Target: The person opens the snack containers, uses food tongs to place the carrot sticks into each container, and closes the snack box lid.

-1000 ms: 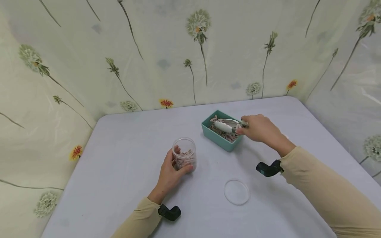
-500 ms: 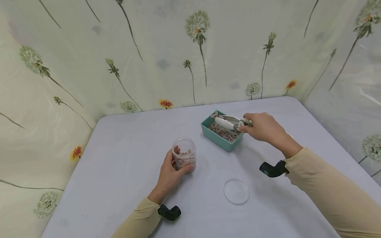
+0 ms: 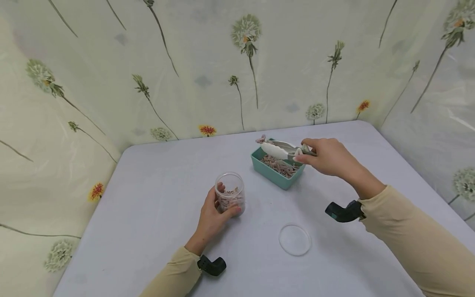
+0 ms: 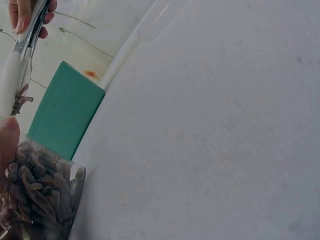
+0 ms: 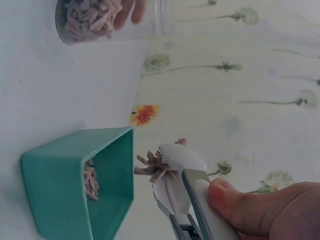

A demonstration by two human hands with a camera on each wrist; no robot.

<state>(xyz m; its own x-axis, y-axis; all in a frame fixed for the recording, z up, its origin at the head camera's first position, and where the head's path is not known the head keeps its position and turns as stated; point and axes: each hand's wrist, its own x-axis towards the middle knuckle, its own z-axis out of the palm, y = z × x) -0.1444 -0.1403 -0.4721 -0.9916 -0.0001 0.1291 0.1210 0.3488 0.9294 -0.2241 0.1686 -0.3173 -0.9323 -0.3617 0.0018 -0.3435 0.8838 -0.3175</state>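
Note:
My left hand (image 3: 214, 214) grips a clear round jar (image 3: 230, 192), fingers and thumb wrapped around its side. Small brownish-pink strips fill its lower part, and its top is uncovered. With my right hand (image 3: 328, 159) I hold white-and-grey tongs (image 3: 276, 151) over a teal rectangular box (image 3: 272, 176). Pinched in the tips of the tongs is a clump of the strips (image 5: 156, 166), raised above the box's rim in the right wrist view. More strips (image 3: 278, 165) lie inside the box. The left wrist view shows the jar's packed strips (image 4: 42, 190) close up.
A clear round lid (image 3: 295, 239) lies flat on the white-covered table (image 3: 156, 231), to the right of the jar. Flower-printed sheeting (image 3: 193, 74) stands behind the table and along its sides.
The tongs have risen out of the teal box with a clump of strips in their tips, and the right hand has shifted up and slightly right. The left hand and jar stay put.

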